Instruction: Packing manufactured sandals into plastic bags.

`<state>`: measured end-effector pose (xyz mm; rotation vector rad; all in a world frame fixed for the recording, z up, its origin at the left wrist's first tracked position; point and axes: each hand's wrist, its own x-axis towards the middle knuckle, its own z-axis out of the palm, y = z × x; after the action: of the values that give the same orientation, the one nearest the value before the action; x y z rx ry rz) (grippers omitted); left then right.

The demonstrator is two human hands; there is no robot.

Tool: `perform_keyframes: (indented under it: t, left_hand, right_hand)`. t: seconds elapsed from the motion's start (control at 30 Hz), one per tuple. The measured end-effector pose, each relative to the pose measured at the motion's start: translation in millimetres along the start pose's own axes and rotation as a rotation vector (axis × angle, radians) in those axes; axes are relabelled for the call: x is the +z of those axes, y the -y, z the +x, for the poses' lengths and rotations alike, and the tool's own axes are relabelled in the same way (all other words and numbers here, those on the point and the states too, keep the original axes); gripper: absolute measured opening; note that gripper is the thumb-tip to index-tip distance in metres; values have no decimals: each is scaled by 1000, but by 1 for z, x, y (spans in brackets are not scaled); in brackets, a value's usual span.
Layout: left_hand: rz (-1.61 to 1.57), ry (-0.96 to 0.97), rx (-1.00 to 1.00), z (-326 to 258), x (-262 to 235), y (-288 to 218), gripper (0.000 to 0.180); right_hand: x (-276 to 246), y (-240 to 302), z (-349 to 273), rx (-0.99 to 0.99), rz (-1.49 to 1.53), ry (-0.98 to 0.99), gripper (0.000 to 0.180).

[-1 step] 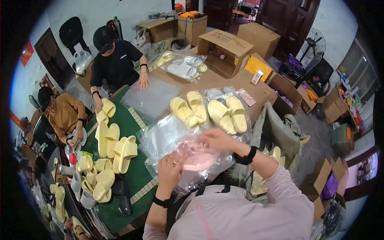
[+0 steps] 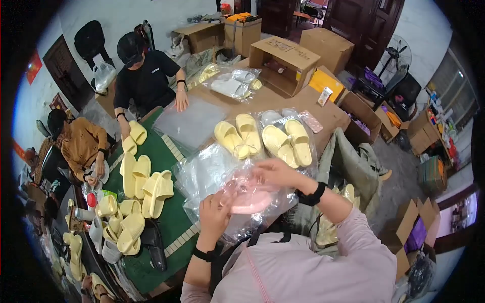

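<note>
A pair of pink slippers is inside a clear plastic bag, close in front of my body. My left hand grips the bag's left edge with bent fingers. At the bag's upper right, my right hand pinches the film with its fingertips partly hidden by glare. Just beyond my hands lie two pairs of yellow slippers, one pair to the left and the other to the right. Flat clear bags are spread under and beside the work.
Yellow slippers and a black shoe lie on the green mat at left. A person in black handles slippers there; another in brown sits farther left. An open carton stands on the table's far side; a sack hangs at right.
</note>
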<state>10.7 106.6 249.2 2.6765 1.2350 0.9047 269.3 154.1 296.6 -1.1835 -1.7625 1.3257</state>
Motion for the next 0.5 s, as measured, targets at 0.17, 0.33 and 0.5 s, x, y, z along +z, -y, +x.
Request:
perform_keyframes:
  t: [0.17,0.33,0.5]
  left_hand:
    - [-141,-23,-67,1,-2,2,46]
    - [-330,-72,-219,-1,1,5,40]
    - [-421,-117,-262,-3,8,5,38]
  right_hand:
    - [-23,13,-13,35,325,344,60]
    - [-38,14,-22,-72,279,469,83]
    - [-33,33,-40,-184,-45,461,82]
